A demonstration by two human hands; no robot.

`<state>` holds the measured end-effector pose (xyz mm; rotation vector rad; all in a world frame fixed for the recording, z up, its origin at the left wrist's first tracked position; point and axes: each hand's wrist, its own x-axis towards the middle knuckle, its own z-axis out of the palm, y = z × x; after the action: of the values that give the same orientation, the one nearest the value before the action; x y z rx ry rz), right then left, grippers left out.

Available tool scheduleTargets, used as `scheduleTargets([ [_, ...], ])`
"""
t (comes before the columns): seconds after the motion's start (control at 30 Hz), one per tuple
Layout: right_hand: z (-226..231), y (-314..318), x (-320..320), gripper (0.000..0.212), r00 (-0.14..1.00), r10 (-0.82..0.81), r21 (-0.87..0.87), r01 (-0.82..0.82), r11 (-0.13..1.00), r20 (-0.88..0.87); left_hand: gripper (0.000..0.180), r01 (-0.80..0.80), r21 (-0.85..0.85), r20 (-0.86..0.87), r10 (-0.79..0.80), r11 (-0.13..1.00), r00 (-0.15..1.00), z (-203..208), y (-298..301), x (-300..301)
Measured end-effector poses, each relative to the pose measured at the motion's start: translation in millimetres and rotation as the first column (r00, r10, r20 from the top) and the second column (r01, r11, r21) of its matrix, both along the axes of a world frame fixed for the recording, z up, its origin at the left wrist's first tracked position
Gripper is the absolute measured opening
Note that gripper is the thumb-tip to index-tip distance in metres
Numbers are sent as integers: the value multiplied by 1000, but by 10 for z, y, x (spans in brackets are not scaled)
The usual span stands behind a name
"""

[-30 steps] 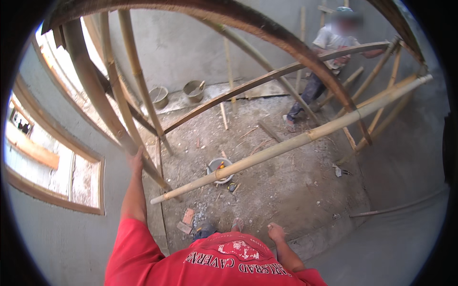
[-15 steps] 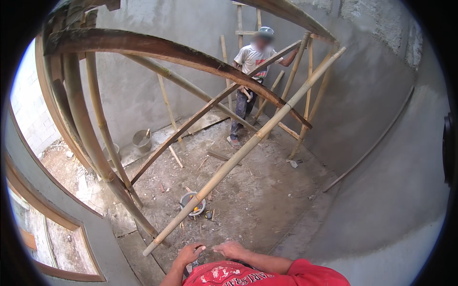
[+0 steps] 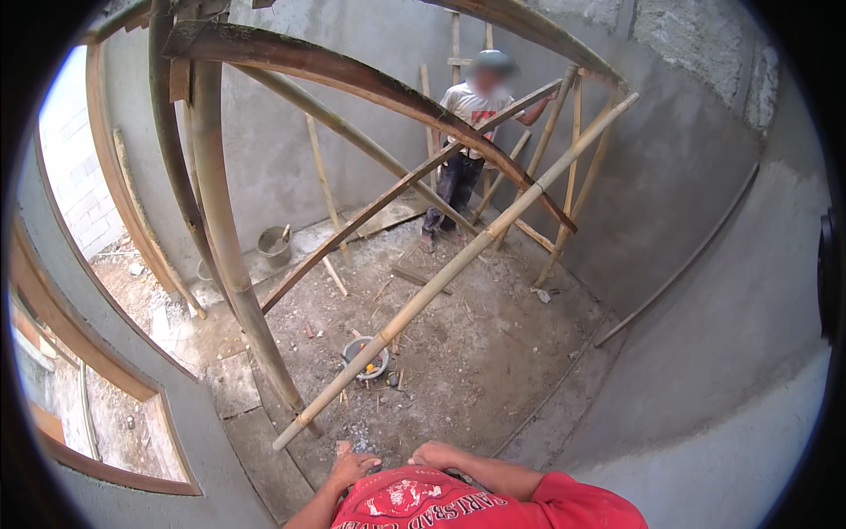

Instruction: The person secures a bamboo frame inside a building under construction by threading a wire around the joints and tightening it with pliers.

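Observation:
My left hand [image 3: 355, 466] is low in front of my red shirt, its loosely bent fingers pointing toward the right one, and I see nothing in it. My right hand [image 3: 433, 454] faces it across a gap, fingers curled in, with no object showing. Beyond them, the lower end of a long slanting bamboo pole [image 3: 401, 330] comes closest to my left hand without touching it. A thick upright bamboo post [image 3: 231, 229] stands at the left. A curved wooden plank [image 3: 352, 78] and a straight board [image 3: 370, 212] cross within the frame.
A co-worker [image 3: 460, 167] stands at the far wall behind the frame, one raised hand at a pole. On the dirt floor are a bucket with tools [image 3: 382, 367], a grey bucket [image 3: 274, 249] and scattered wood pieces. Window frames [image 3: 88, 357] line the left; a plastered wall [image 3: 696, 370] bounds the right.
My hands have drawn slightly apart, and the right fingers are more curled. The view has shifted a little. The co-worker has moved slightly, and the hammer-like tool seen earlier is now hidden.

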<state>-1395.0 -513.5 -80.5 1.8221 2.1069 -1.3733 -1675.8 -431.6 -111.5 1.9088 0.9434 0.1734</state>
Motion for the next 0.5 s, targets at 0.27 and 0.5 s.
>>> scheduleTargets([
  [0.27,465,409,-74,36,947,-237,325,298,898,-215,30,-237,22,107,233,971,967,284,-207,-93],
  [0.5,727,313,-195,38,946,241,-172,-280,945,-216,31,-223,209,13,225,952,974,386,-27,-8],
])
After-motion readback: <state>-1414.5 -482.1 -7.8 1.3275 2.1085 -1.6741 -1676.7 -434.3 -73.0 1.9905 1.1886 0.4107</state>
